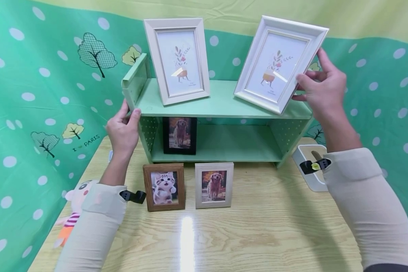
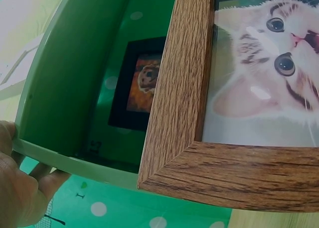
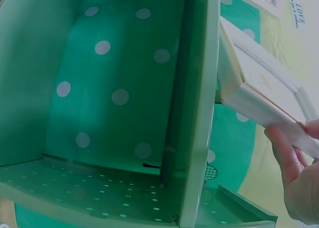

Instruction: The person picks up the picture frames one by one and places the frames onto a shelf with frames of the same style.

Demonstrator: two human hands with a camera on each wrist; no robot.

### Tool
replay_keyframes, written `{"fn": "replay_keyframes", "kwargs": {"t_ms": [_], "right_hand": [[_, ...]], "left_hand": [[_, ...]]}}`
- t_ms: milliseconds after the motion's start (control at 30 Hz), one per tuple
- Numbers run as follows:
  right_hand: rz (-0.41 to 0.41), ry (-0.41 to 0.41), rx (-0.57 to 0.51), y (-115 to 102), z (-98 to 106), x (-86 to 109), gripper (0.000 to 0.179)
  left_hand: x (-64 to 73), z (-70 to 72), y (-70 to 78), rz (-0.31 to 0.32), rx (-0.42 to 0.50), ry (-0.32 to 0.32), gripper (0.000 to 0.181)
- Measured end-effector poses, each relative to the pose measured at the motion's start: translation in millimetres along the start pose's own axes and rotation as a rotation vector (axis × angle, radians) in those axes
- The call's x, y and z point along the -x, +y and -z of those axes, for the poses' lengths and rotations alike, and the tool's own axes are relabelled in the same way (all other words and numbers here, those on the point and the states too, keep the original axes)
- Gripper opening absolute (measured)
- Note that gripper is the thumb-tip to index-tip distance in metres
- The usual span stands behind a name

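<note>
Atop the green shelf (image 1: 221,99), a hand could pass between the left white frame (image 1: 180,64) and the tilted white frame (image 1: 280,66) in the right hand (image 1: 326,85). Below, the black dog frame (image 1: 179,135) blocks the compartment's left part; the brown kitten frame (image 1: 164,187) and pale dog frame (image 1: 214,185) obstruct the desk (image 1: 258,230) before it. Rightward, entry is free.

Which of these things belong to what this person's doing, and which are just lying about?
Seem part of the job:
- white frame in the right hand
- green shelf, gripped by the left hand
- second white frame, on the shelf top
- black frame, below it

Probably just about:
- cat frame and pale dog frame, in front
- plush toy
- white box-like object
</note>
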State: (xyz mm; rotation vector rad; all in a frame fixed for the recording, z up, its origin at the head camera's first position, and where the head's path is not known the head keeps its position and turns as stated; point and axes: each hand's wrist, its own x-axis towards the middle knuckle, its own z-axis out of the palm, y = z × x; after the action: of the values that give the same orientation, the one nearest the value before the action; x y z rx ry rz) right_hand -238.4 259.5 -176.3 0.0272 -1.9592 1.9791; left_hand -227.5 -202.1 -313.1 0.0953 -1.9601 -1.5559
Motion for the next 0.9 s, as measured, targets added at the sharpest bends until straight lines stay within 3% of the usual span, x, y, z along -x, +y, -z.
{"fn": "replay_keyframes", "kwargs": {"t_ms": [400, 900], "right_hand": [[-0.007, 0.015, 0.003, 9.5, -6.1, -3.3, 0.074], [-0.007, 0.034, 0.042, 7.9, -10.5, -11.9, 0.072]], "left_hand": [[0.4, 2.6, 1.0, -0.054, -0.029, -0.006, 0.045], [1.6, 0.5, -0.8, -0.049, -0.011, 0.012, 0.045]]}}
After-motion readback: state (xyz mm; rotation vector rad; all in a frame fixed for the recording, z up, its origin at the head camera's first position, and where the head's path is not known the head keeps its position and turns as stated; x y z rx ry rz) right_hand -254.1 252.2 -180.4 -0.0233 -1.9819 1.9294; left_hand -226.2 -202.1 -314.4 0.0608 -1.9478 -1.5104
